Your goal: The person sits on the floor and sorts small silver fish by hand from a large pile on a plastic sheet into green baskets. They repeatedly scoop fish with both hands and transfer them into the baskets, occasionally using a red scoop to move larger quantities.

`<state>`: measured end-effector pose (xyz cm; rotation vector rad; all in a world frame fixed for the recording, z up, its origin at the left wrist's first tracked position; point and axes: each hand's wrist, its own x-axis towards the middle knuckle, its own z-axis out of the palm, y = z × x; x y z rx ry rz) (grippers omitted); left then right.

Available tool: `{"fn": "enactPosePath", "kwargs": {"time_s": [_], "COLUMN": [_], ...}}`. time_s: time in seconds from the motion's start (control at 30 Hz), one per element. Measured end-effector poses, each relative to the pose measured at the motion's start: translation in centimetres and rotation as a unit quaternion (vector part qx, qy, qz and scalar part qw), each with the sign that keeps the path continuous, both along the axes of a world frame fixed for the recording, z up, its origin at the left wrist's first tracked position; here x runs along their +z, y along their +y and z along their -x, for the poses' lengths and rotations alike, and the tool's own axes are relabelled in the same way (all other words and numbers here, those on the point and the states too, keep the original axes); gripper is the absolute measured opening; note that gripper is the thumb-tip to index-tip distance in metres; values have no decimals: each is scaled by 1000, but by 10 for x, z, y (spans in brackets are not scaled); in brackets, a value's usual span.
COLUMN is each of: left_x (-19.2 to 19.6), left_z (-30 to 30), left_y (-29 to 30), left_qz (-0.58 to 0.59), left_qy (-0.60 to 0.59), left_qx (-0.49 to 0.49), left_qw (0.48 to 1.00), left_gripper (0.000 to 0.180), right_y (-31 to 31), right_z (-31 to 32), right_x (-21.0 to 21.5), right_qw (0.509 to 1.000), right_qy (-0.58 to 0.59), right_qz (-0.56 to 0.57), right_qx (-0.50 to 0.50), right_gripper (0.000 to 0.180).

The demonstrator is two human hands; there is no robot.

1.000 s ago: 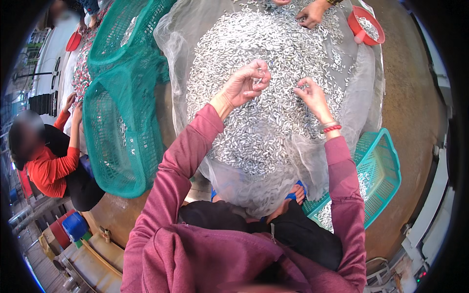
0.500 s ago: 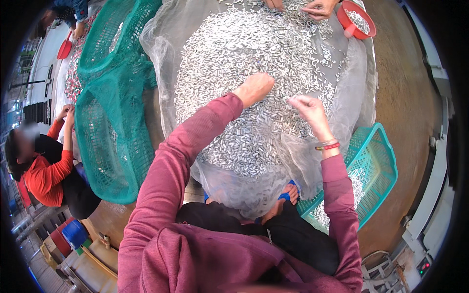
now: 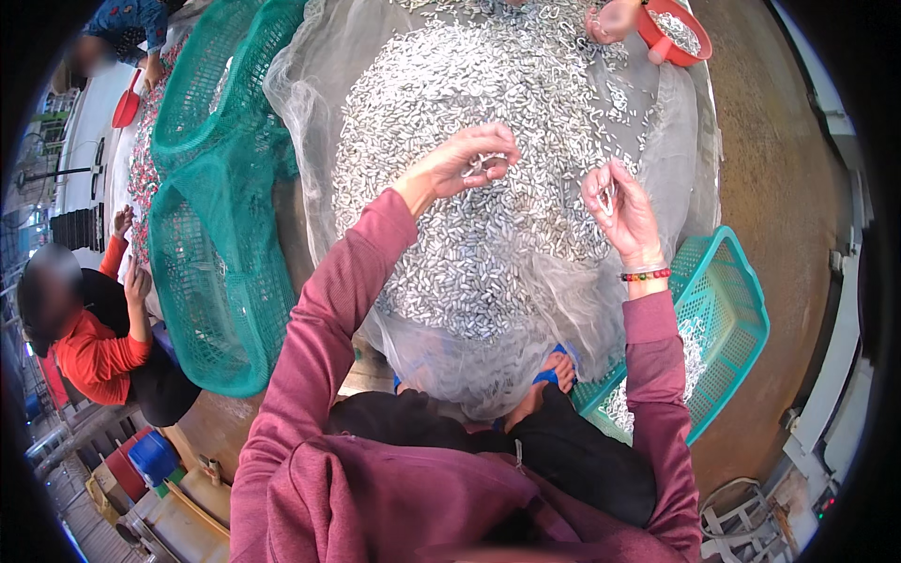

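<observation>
A broad heap of small, shiny silver-white curved pieces [image 3: 422, 253] covers the table before me, spread on thin whitish mesh cloth [image 3: 577, 305]. My left hand [image 3: 449, 161] is raised over the middle of the heap, fingers curled round one or more of these pieces. To its right, over the heap's right side, my right hand [image 3: 627, 218] is turned palm up and pinches a slim, loop-shaped silvery piece [image 3: 607, 199]. The pieces are too small for me to tell their exact kind. A beaded bracelet [image 3: 646, 274] circles my right wrist.
Below my right forearm a turquoise basket [image 3: 746, 310] holds more silvery pieces. Green net-covered baskets [image 3: 211, 361] stand left. At the far edge are another person's hand [image 3: 615, 21] and a red scoop [image 3: 694, 47]. An orange-sleeved person [image 3: 94, 352] sits at the left table.
My left hand has drawn back to the left and turned, showing held pieces. My right hand has shifted right and turned palm up, the loop-shaped piece now visible. The far person's hand has moved.
</observation>
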<state>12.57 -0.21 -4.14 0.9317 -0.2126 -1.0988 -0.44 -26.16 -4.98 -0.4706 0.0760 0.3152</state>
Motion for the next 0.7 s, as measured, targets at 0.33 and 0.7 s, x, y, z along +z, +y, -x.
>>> {"fn": "enactPosePath", "kwargs": {"time_s": [0.33,0.7], "left_x": [-42,80], "left_z": [16,5], "left_y": [-52,-50], "left_qz": [-382,-177], "left_qy": [-707,-609], "left_qx": [-152,-82], "left_qw": [576,769], "left_gripper": [11,23], "right_y": [15,40], "right_z": [22,8], "right_x": [-26,-7], "right_qw": [975,985], "right_qy": [127,151], "right_qz": [-174,-87], "right_qx": [-53,-9], "right_gripper": [62,44]}}
